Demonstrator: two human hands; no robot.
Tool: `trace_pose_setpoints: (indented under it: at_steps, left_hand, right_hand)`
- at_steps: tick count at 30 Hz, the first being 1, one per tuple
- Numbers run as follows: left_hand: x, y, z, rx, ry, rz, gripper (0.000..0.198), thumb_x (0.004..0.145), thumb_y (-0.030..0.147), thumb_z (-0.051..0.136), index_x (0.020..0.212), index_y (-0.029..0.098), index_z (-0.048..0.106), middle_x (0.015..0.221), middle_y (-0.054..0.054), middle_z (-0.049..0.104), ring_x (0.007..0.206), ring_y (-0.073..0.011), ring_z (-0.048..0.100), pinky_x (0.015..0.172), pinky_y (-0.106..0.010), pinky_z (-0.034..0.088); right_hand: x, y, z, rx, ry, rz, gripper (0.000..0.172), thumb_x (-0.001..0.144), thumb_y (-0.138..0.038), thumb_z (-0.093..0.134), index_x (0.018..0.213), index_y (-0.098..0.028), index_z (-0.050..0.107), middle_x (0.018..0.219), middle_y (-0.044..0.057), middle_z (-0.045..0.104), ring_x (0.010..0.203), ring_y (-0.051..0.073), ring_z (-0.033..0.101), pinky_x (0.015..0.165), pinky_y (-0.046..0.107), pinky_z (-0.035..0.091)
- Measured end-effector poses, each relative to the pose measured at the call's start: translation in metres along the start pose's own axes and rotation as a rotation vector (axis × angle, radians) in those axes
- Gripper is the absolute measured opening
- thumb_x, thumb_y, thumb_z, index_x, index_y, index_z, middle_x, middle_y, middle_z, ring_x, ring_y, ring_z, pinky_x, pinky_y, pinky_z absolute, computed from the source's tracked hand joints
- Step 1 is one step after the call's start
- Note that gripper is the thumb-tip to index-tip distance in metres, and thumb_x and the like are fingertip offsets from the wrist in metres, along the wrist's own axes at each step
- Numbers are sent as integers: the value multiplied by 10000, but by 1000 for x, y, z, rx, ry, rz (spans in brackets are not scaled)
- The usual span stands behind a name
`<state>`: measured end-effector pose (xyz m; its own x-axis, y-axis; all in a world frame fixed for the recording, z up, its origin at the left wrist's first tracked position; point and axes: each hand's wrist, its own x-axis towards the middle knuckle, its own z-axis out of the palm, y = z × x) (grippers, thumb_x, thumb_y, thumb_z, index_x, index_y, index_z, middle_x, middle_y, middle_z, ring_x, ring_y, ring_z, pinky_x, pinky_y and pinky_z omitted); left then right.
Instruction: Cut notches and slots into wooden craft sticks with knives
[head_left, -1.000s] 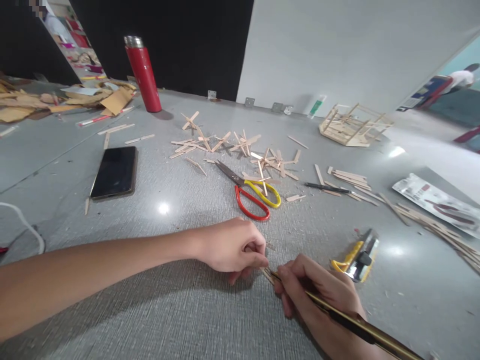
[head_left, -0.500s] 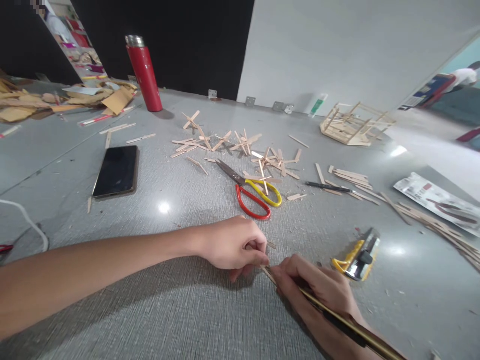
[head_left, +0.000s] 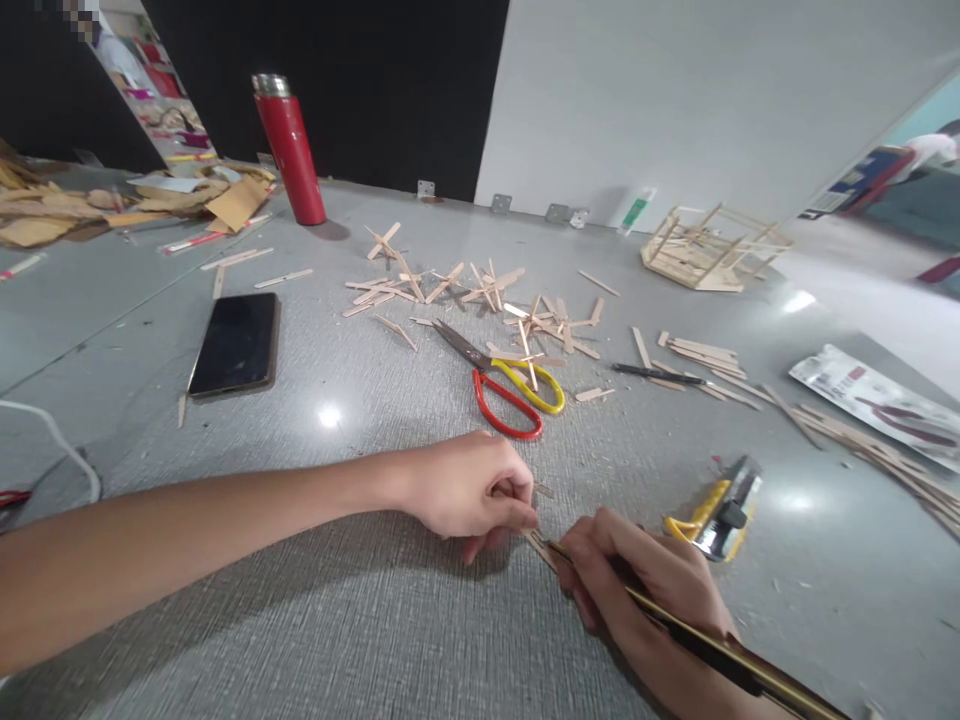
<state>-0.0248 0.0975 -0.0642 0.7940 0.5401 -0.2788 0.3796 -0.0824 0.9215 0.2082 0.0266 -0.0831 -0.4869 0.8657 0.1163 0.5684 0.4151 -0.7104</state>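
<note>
Because the wooden strip (head_left: 541,550) looks thin and narrow, we judge it light, fairly stiff and apt to split under a hard press; its flat faces should give a dry grip, best taken near an end. It sits low over the tabletop (head_left: 390,630), between our two hands. Our left hand (head_left: 480,490) pinches its far end between thumb and curled fingers, knuckles up, forearm reaching in from the left. Our right hand (head_left: 645,595) grips a gold pen-like tool (head_left: 784,688) like a pencil, slanting its tip to the strip.
</note>
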Motion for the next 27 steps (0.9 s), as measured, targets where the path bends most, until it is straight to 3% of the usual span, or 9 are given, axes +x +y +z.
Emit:
trace_pose_setpoints:
  at_steps: [9, 21, 27]
  left_hand:
    - [0, 0, 0, 0, -2, -10, 310, 965, 290, 587, 674, 187, 557, 536, 32, 604, 409, -73, 542, 485, -190, 412]
    - [0, -1, 2, -8, 20, -22, 275, 961, 278, 596, 705, 178, 583, 566, 28, 629, 402, -66, 541, 494, -194, 429]
    - [0, -4, 4, -32, 31, -44, 268, 960, 314, 594, 730, 178, 594, 587, 18, 633, 427, -94, 594, 451, -200, 419]
  right_hand:
    - [0, 0, 4, 87, 9, 101, 331, 1081, -371, 525, 781, -237, 561, 535, -77, 567, 450, 85, 496, 476, 215, 398]
    - [9, -6, 2, -150, -11, -88, 371, 1090, -312, 463, 734, -247, 378, 574, -88, 370, 457, 84, 334, 463, 254, 275]
    - [10, -6, 0, -73, -21, -5, 430, 1102, -374, 446, 695, -234, 444, 547, -75, 441, 444, 78, 392, 460, 239, 309]
